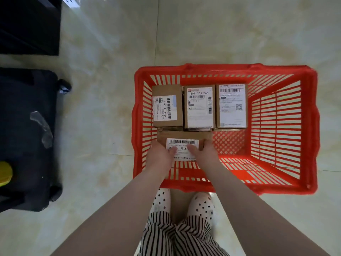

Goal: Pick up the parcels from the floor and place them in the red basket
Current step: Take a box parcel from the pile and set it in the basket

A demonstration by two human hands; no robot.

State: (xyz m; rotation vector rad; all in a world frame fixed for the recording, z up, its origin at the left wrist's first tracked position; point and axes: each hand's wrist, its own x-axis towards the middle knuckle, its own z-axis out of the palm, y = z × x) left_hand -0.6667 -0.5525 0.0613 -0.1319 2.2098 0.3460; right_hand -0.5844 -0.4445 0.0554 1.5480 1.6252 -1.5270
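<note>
A red slatted basket (276, 71) stands on the tiled floor in front of my feet. Three brown cardboard parcels with white labels lie side by side along its far side: left parcel (167, 106), middle parcel (199, 108), right parcel (232, 106). A further brown parcel (182, 138) with a barcode label sits in the near left part of the basket. My left hand (159, 157) grips its left edge and my right hand (204, 154) grips its right edge, thumbs on the label.
A black wheeled suitcase (25, 137) lies on the floor to the left, with a yellow object (4, 173) at its edge. Dark furniture (29, 24) stands at the top left. The right half of the basket floor is bare.
</note>
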